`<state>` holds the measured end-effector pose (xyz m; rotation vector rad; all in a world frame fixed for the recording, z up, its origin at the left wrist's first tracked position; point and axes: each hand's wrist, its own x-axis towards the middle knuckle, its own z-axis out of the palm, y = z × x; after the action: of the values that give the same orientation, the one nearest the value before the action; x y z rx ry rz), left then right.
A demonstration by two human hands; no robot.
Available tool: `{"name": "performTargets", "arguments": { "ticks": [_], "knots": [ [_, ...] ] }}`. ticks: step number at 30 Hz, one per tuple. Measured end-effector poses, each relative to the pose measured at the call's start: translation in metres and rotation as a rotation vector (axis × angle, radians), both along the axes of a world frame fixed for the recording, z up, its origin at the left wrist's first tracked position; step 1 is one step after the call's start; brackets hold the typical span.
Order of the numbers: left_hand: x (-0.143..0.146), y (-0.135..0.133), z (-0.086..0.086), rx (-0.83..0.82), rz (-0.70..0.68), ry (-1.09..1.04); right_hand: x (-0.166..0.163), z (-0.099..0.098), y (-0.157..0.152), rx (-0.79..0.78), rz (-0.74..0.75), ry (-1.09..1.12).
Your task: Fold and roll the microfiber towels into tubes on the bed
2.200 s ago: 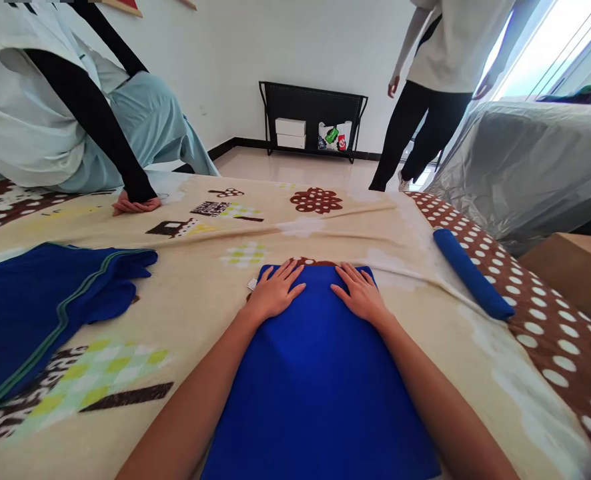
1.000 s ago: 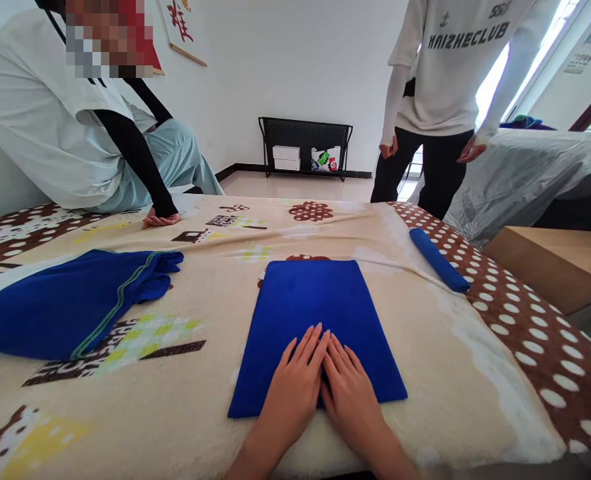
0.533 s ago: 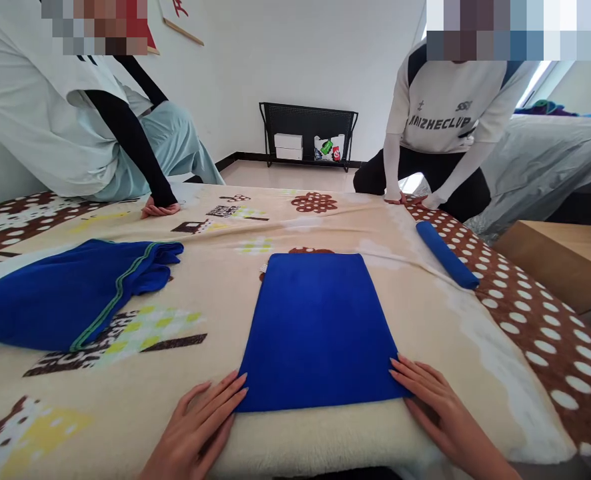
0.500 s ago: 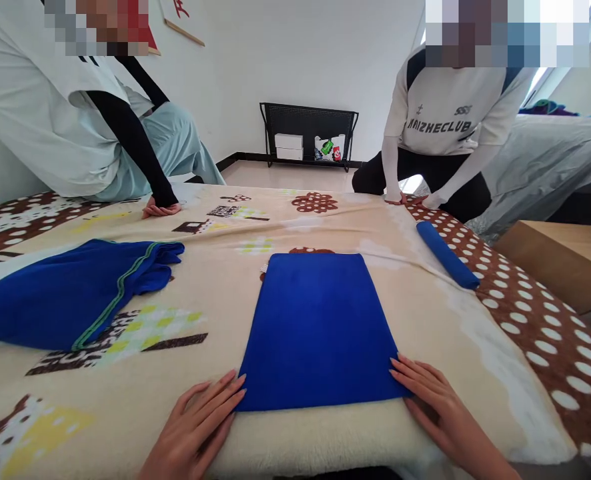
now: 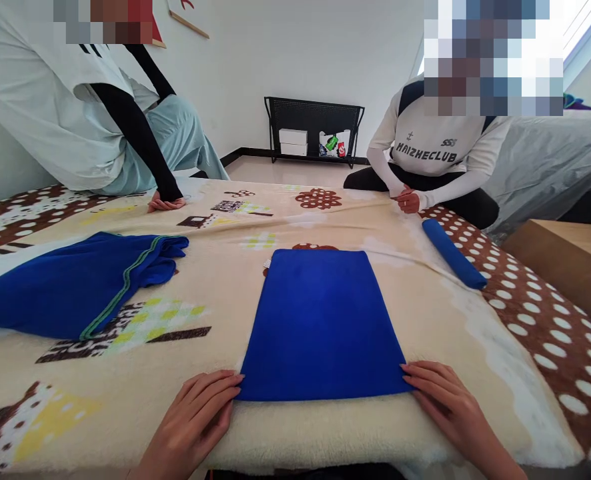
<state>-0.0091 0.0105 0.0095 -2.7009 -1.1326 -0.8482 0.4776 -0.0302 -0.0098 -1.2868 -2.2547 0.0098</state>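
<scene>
A folded blue towel (image 5: 321,323) lies flat on the patterned blanket (image 5: 215,293) in front of me. My left hand (image 5: 195,417) rests on the blanket with its fingertips at the towel's near left corner, fingers slightly curled and holding nothing. At the near right corner lies my right hand (image 5: 448,410), flat, its fingertips touching the towel's edge. Both hands are open.
A loose blue towel with a green stripe (image 5: 70,283) lies at the left, a rolled blue towel (image 5: 453,253) at the right. One person sits on the bed at the far left (image 5: 65,113), another kneels at the far right (image 5: 433,157). A wooden table (image 5: 565,263) stands right.
My hands slid from the towel's far end down its middle and then apart to its two near corners. The person at the far right came down from standing to kneeling.
</scene>
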Motion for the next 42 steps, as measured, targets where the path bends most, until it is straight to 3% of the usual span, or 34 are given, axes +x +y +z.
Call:
{"name": "performTargets", "arguments": {
  "ticks": [7, 13, 17, 23, 27, 30, 33, 37, 42],
  "knots": [
    [0.009, -0.002, 0.013, -0.144, 0.071, -0.118, 0.001, 0.019, 0.000, -0.210, -0.013, 0.107],
    [0.031, 0.000, 0.017, -0.325, 0.363, -0.015, -0.012, 0.019, 0.007, -0.344, -0.150, 0.165],
    [0.038, 0.006, 0.017, -0.310, 0.391, 0.038, -0.020, 0.011, 0.014, -0.259, -0.256, 0.159],
    [0.054, 0.014, 0.005, -0.094, 0.548, 0.082, -0.032, -0.007, 0.018, 0.009, -0.429, 0.080],
    [0.067, 0.010, -0.002, 0.056, 0.571, -0.020, -0.039, -0.009, 0.009, 0.180, -0.364, 0.006],
    [0.063, 0.007, -0.004, 0.073, 0.421, 0.008, -0.038, -0.003, 0.003, 0.158, -0.253, -0.044],
    [0.055, 0.005, -0.002, 0.043, 0.319, 0.008, -0.036, 0.005, -0.001, 0.092, -0.235, -0.042],
    [0.064, 0.003, 0.009, 0.082, 0.382, 0.003, -0.051, 0.015, 0.002, 0.129, -0.317, -0.038],
    [0.105, -0.001, 0.014, 0.155, 0.517, 0.048, -0.102, 0.021, 0.016, 0.181, -0.490, -0.047]
  ]
}}
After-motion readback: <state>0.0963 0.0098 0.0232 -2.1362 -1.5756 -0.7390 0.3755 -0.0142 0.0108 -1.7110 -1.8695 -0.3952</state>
